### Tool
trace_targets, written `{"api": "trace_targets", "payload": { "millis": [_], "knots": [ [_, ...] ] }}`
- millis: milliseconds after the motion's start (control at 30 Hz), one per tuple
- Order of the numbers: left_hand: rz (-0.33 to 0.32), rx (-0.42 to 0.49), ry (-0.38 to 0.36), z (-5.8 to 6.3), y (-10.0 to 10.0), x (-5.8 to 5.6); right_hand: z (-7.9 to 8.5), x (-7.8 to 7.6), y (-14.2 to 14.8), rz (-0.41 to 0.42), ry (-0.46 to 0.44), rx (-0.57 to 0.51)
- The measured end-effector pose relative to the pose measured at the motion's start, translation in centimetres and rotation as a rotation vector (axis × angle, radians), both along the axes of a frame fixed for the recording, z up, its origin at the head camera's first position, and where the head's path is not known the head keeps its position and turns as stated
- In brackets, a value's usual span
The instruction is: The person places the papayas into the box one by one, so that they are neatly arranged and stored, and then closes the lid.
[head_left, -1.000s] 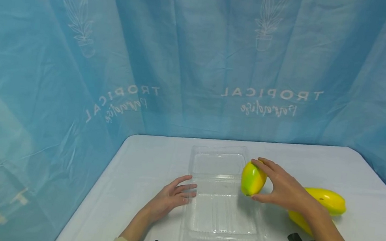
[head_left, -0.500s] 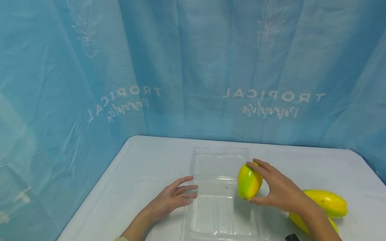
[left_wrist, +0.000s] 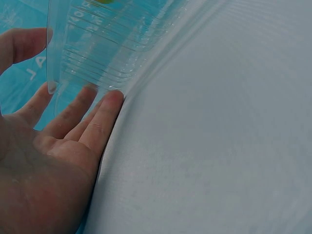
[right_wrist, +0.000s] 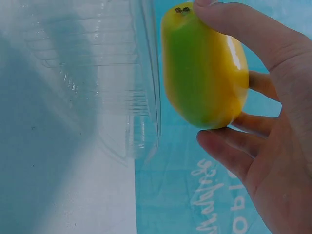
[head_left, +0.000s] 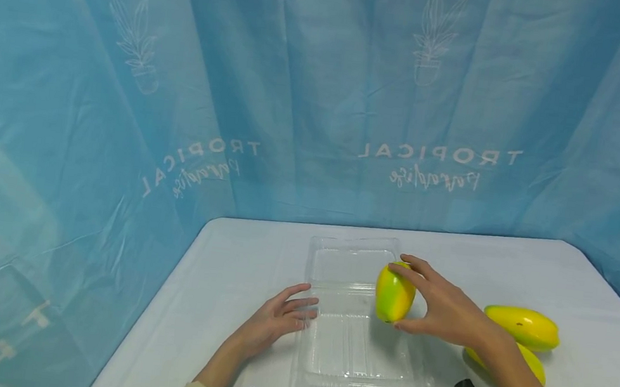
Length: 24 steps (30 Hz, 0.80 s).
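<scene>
In the head view, my right hand (head_left: 449,308) holds a glossy yellow-green oval fruit (head_left: 395,294) above the right side of a clear plastic clamshell box (head_left: 347,344). The thumb presses one end of the fruit (right_wrist: 202,68) and the fingers support the other, as the right wrist view shows. The box lies unfolded, its lid (head_left: 350,263) at the far side. My left hand (head_left: 269,323) is at the box's left edge, fingers extended and thumb apart. In the left wrist view, its fingertips touch the clear wall (left_wrist: 97,53).
Two more yellow fruits lie to the right of the box: one farther back (head_left: 527,327), the other nearer (head_left: 531,365) and partly hidden by my right forearm. A white-covered table (head_left: 247,244) carries everything. A blue printed curtain (head_left: 318,124) surrounds the back and sides.
My right hand has moved a little left and slightly lower with the fruit, farther over the box. My left hand has stayed at the box's edge.
</scene>
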State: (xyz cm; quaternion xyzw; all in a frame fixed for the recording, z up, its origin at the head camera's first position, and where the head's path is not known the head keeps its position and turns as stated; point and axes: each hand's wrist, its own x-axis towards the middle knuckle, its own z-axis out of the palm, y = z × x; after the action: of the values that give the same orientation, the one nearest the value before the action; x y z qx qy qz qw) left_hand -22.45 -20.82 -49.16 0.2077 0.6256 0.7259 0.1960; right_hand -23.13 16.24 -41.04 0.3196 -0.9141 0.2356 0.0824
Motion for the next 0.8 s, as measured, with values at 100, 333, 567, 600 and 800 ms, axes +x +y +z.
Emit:
{"api": "trace_targets", "payload": {
  "millis": [100,333,567,600,800],
  "knots": [
    [-0.004,0.000,-0.005,0.2,0.0,0.1,-0.1,-0.1,-0.1,0.014,0.001,-0.008],
    [-0.016,-0.018,-0.025,0.5,0.0,0.1,-0.2,0.0,-0.6,0.016,-0.008,0.007],
    [-0.010,-0.022,-0.031,0.5,-0.1,0.0,-0.4,0.3,-1.0,0.011,-0.036,0.001],
    [-0.008,-0.026,-0.031,0.4,-0.1,0.0,-0.5,0.3,-1.0,0.014,-0.040,0.000],
    [-0.007,-0.026,-0.034,0.3,-0.1,0.0,-0.6,0.4,-1.5,0.029,-0.042,-0.003]
  ]
}}
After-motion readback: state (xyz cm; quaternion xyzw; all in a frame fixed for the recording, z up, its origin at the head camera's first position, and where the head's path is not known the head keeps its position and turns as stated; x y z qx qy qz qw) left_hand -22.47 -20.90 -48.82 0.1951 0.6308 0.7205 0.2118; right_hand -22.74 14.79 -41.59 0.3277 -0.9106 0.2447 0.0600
